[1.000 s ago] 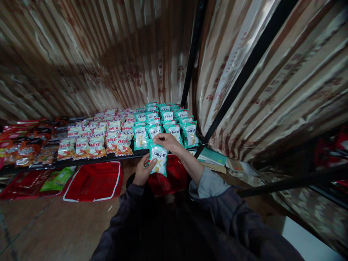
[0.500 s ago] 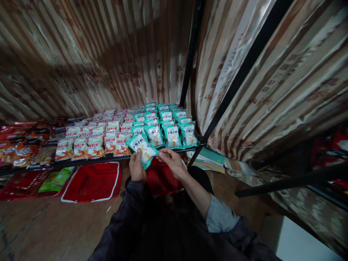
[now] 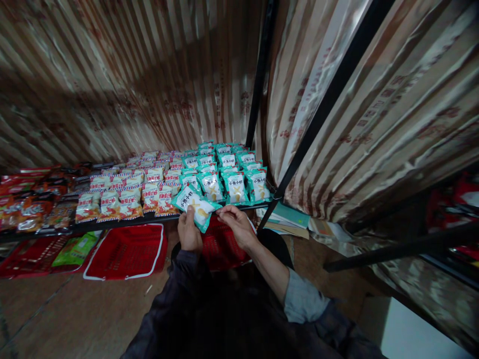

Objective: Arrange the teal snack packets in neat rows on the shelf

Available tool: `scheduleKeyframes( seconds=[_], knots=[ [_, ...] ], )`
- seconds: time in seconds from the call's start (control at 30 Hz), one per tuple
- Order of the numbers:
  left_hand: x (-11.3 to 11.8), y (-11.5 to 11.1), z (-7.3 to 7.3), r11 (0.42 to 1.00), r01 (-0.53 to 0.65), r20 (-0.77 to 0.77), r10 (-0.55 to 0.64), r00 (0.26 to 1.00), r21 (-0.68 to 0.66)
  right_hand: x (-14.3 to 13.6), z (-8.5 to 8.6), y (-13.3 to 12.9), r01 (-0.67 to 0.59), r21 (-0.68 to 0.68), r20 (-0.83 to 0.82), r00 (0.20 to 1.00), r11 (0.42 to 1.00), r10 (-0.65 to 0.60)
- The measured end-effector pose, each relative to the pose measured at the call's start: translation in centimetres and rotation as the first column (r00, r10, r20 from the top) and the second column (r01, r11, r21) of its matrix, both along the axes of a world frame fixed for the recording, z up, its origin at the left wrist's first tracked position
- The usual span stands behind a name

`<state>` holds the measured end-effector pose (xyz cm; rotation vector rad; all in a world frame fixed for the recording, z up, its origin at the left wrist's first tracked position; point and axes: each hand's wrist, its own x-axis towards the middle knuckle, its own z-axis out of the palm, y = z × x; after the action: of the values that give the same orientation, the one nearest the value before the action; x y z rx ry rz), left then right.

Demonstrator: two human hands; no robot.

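Observation:
A teal-and-white snack bag (image 3: 199, 205) is tilted in front of the shelf, its printed face toward me. My left hand (image 3: 190, 233) grips its lower left part, with the thumb lying over the front. At the bag's right corner, the fingers of my right hand (image 3: 237, 227) are pinched together on its edge. Behind it, several matching teal bags (image 3: 236, 187) stand in rows on the low shelf (image 3: 149, 218). Left of those are rows of white-and-orange snack bags (image 3: 130, 202) with striped edges.
Under the shelf are a red basket (image 3: 125, 252) with a white handle and another red basket (image 3: 224, 247) below my hands. Dark orange packets (image 3: 32, 212) fill the shelf's left end. Black posts (image 3: 295, 167) rise at right before striped curtains (image 3: 168, 75). Flattened cardboard (image 3: 286, 218) lies on the floor.
The bag has turned slightly in my hands, its right corner now a little higher. My right hand has shifted slightly; the view has moved a little.

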<state>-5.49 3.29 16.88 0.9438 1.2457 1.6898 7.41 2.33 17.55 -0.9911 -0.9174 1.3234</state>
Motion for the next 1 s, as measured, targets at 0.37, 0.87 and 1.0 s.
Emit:
scheduleKeyframes(
  seconds=[0.37,0.87,1.0],
  knots=[
    [0.5,-1.1,0.6,0.994,0.043,0.051,-0.039,0.998,-0.097,-0.9,-0.6,0.4,0.035,-0.074,-0.102,0.994,0.997,-0.042],
    [1.6,-1.3,1.3,0.992,0.030,0.290,0.007,0.957,-0.121,-0.4,-0.5,-1.3,0.106,0.084,0.044,0.993,0.991,-0.110],
    [1.1,-1.1,1.3,0.989,0.028,0.314,0.020,0.949,-0.147,-0.3,-0.2,-1.6,0.152,0.173,0.064,0.984,0.973,-0.165]
  ],
)
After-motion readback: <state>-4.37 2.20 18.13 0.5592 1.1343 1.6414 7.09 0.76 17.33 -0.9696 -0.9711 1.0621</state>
